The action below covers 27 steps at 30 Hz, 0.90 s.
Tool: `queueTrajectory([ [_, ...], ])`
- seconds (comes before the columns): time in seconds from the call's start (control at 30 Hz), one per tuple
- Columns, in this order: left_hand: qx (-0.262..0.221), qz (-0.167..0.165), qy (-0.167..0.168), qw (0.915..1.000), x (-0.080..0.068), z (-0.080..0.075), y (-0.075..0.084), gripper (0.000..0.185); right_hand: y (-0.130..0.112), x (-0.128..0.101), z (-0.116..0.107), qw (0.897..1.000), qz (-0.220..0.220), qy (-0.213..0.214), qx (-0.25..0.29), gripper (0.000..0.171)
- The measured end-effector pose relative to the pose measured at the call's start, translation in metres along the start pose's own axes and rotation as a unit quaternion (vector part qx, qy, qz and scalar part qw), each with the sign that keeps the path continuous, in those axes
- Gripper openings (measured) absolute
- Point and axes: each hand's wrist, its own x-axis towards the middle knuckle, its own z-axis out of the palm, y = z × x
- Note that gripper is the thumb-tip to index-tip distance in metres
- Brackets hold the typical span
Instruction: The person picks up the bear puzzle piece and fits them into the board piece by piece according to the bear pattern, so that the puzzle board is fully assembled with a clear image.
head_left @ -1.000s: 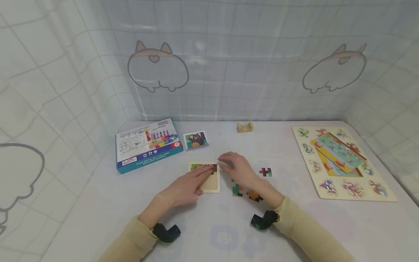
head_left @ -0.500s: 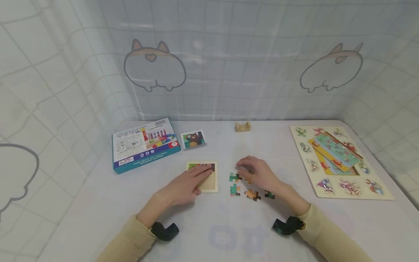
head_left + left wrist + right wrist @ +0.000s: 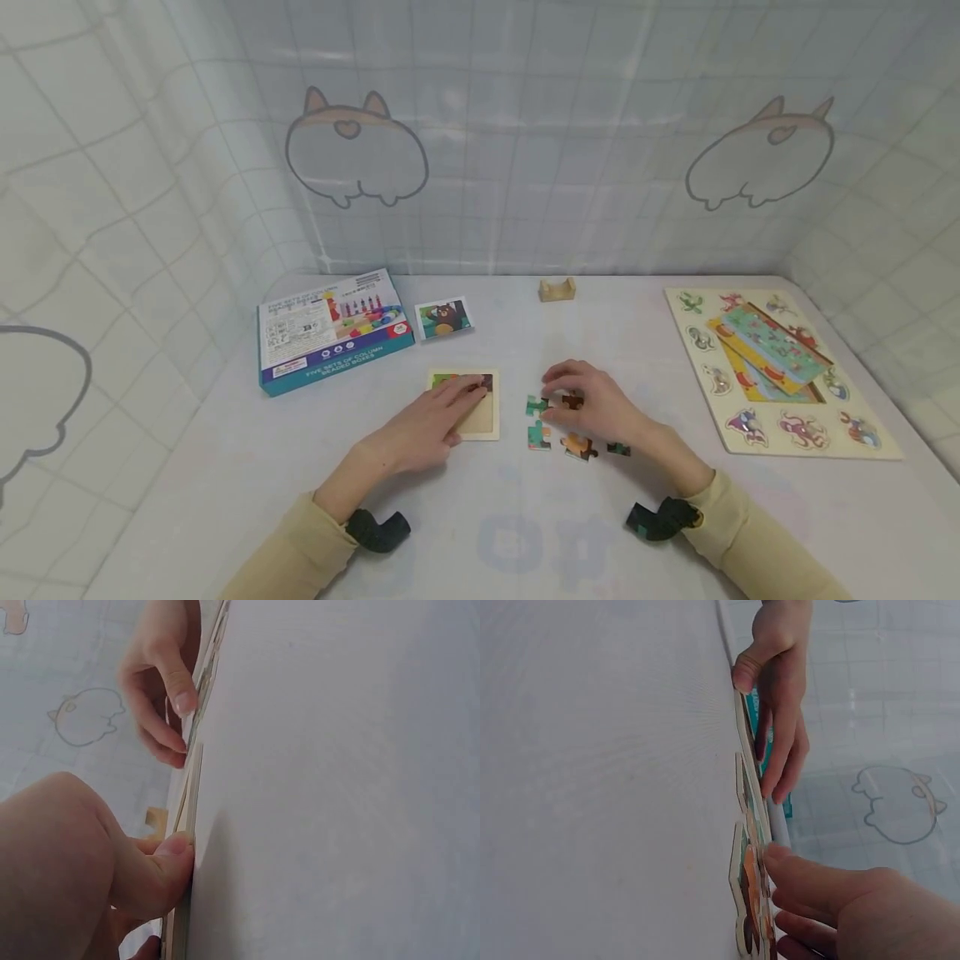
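A small wooden puzzle tray (image 3: pixel 487 422) lies on the white table in the head view, with a few pieces set along its top edge. My left hand (image 3: pixel 450 408) rests flat on it with straight fingers. In the left wrist view the thumb (image 3: pixel 169 859) presses against the tray edge (image 3: pixel 191 795). My right hand (image 3: pixel 562 398) is right of the tray, fingers curled on a brown puzzle piece (image 3: pixel 572 401). Loose pieces lie around it: green (image 3: pixel 536 406), teal (image 3: pixel 537 435), orange (image 3: pixel 579 447), dark green (image 3: pixel 618 449). The right wrist view shows the pieces (image 3: pixel 748 892) edge-on.
A blue game box (image 3: pixel 330 329) and a bear picture card (image 3: pixel 444 318) lie at the back left. A small wooden block (image 3: pixel 557 289) sits at the back centre. A large animal peg puzzle board (image 3: pixel 780 433) with coloured boards stacked on it lies at the right.
My right hand left the tray, moved right to the loose pieces and curled its fingers on the brown piece. The left hand stayed on the tray.
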Motion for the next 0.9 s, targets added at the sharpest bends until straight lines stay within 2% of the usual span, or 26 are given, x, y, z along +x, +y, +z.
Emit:
queueTrajectory([
  [0.2, -0.005, -0.025, 0.012, 0.9996, -0.0011, 0.0018, 0.0018, 0.067, -0.0016, -0.0003, 0.0012, 1.0, 0.001, -0.003, -0.006, 0.019],
  [0.5, -0.02, -0.024, 0.035, 0.9989, -0.0031, 0.0029, -0.0023, 0.066, 0.0009, 0.001, 0.0028, 0.999, -0.025, 0.003, -0.03, 0.016],
  [0.7, -0.026, -0.013, 0.035, 0.999, -0.004, 0.002, -0.0034, 0.064, 0.0016, 0.0004, 0.0028, 0.999, -0.042, 0.008, -0.028, 0.018],
  [0.9, -0.015, -0.019, 0.028, 0.9993, -0.0039, 0.0028, -0.0036, 0.066, 0.0011, 0.0006, 0.0048, 0.999, -0.028, 0.015, -0.035, 0.022],
])
